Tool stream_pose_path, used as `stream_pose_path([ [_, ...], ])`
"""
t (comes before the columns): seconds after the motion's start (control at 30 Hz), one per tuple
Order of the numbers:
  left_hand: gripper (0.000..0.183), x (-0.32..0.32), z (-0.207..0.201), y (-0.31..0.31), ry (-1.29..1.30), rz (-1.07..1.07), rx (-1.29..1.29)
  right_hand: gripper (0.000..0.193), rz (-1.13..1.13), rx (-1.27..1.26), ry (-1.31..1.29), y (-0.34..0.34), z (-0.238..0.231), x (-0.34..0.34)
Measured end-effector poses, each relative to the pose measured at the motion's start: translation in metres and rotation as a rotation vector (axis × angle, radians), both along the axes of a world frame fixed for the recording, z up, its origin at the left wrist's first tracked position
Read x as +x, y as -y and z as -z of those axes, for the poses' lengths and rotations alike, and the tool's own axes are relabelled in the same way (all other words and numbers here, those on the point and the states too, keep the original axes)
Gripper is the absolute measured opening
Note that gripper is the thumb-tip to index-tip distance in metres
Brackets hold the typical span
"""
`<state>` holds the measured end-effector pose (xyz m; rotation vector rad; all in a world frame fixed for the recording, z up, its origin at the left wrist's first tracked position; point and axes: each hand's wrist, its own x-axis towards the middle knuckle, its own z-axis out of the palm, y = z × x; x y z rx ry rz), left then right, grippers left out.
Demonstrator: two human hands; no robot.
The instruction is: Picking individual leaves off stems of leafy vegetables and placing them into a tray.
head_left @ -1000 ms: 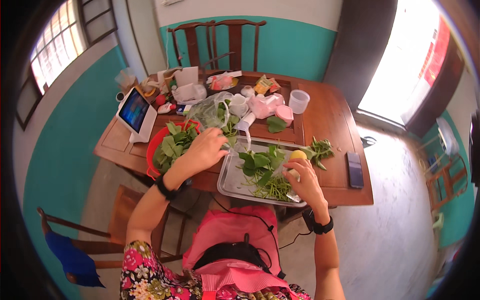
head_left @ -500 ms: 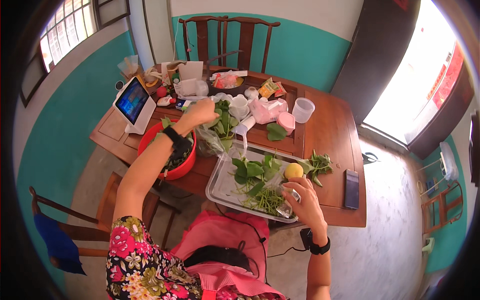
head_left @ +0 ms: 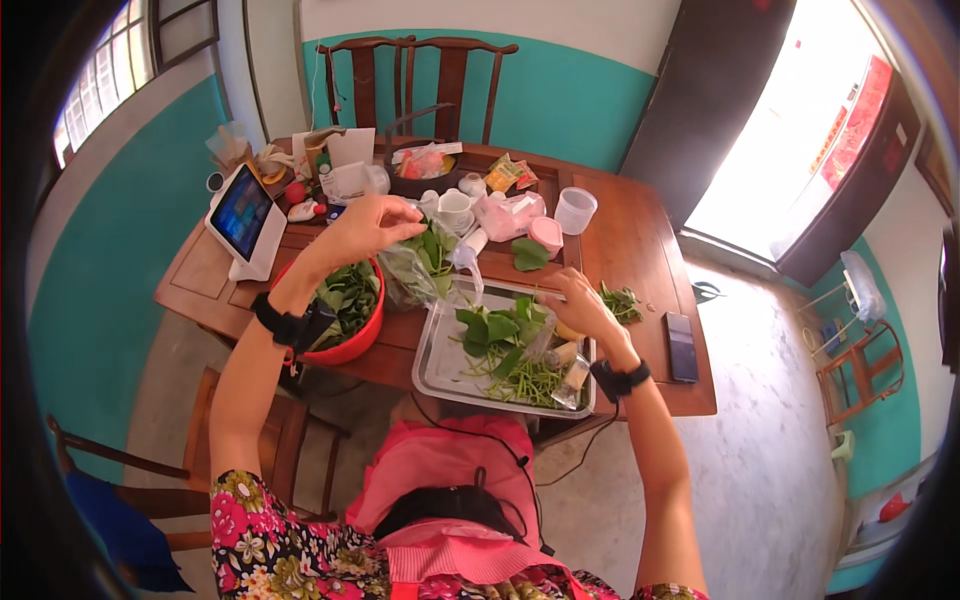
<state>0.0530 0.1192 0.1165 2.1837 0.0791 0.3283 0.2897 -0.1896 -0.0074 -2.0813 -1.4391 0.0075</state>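
My left hand (head_left: 365,235) hovers beside a clear plastic bag (head_left: 405,275) of leafy greens (head_left: 436,250), fingers loosely bent and apart, nothing visible in them. Below that wrist stands a red basin (head_left: 372,335) filled with green leaves (head_left: 350,300). Over the right part of a clear shallow tray (head_left: 430,365) is my right hand (head_left: 585,310), its fingers stretched out toward the left. It partly covers a yellow round fruit (head_left: 568,331). In the tray lie broad leaves (head_left: 495,328), cut green stems (head_left: 530,383) and small wrapped packets (head_left: 572,378).
A tablet on a white stand (head_left: 245,225) is at the table's left. Behind the tray are a white cup (head_left: 456,211), pink tubs (head_left: 545,234), a clear plastic cup (head_left: 575,210) and a dark handled basket (head_left: 410,180). At right lie a leafy sprig (head_left: 622,303) and a phone (head_left: 681,347).
My left hand has drawn back a little from the bagged greens. My right hand has moved from the packets at the tray's near right up over the yellow fruit. The view has shifted slightly.
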Motion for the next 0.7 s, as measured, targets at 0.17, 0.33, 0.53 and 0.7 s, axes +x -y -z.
stream_pose_path([
  [0.17,0.031,-0.033,-0.010,0.027,-0.017,-0.045,-0.161,0.046,0.048,-0.201,-0.042,-0.057,0.023,0.047],
  [0.33,0.032,-0.063,0.008,0.027,-0.066,-0.029,0.017,0.057,0.155,-0.400,0.002,-0.101,0.042,0.050],
  [0.53,0.035,-0.059,0.021,0.018,0.113,-0.085,0.221,0.058,0.133,-0.500,-0.067,-0.086,0.073,0.110],
  [0.7,0.036,-0.081,0.036,-0.009,0.133,-0.218,0.163,0.032,-0.011,-0.110,-0.071,-0.092,0.025,0.034],
])
